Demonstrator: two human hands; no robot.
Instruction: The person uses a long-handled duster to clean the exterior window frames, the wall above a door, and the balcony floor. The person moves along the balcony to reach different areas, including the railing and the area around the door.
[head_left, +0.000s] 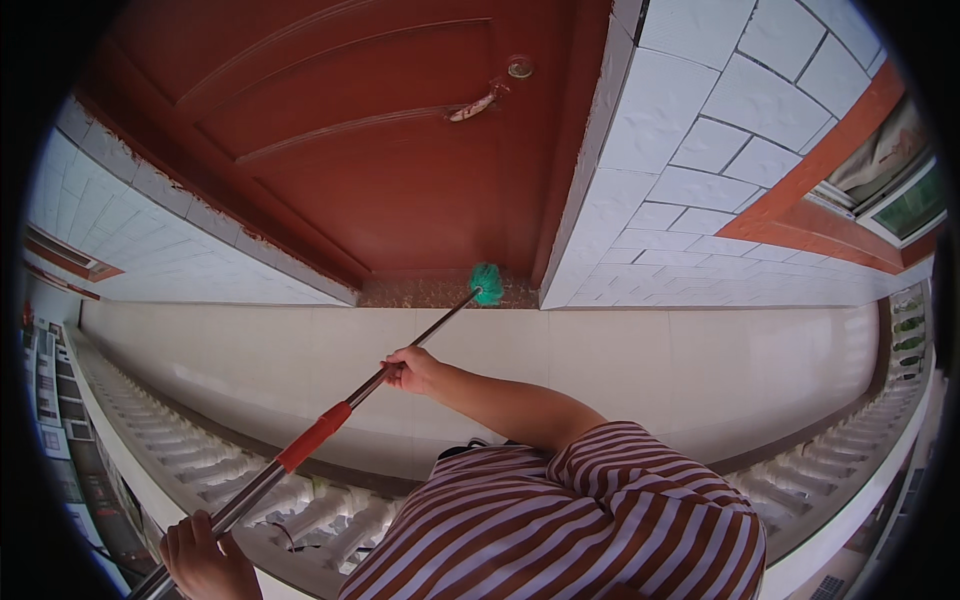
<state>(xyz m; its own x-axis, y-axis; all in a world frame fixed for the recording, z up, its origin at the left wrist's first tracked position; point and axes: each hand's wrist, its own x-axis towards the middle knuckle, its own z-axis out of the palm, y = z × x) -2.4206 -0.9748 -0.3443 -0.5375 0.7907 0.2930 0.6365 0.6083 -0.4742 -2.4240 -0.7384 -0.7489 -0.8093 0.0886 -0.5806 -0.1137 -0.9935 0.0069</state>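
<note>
A long telescopic metal pole (250, 493) with a red collar (313, 436) runs from the lower left up to a green duster head (487, 283). My left hand (206, 556) is closed around the thick part of the pole, at the lower left. Further up, my right hand (409, 369) grips the thinner section between the collar and the duster. The green head appears at the foot of a red panelled door (390, 195), in front of the brown speckled threshold (420, 293); whether it touches the door or threshold I cannot tell. The door bears a lever handle (472, 108).
White tiled walls (637, 225) flank the doorway. A red-framed window (904, 202) stands open at the right. Pale floor tiles (480, 337) lie between the door and a curved balustrade (315, 517) close to me. Buildings show beyond the railing at the left.
</note>
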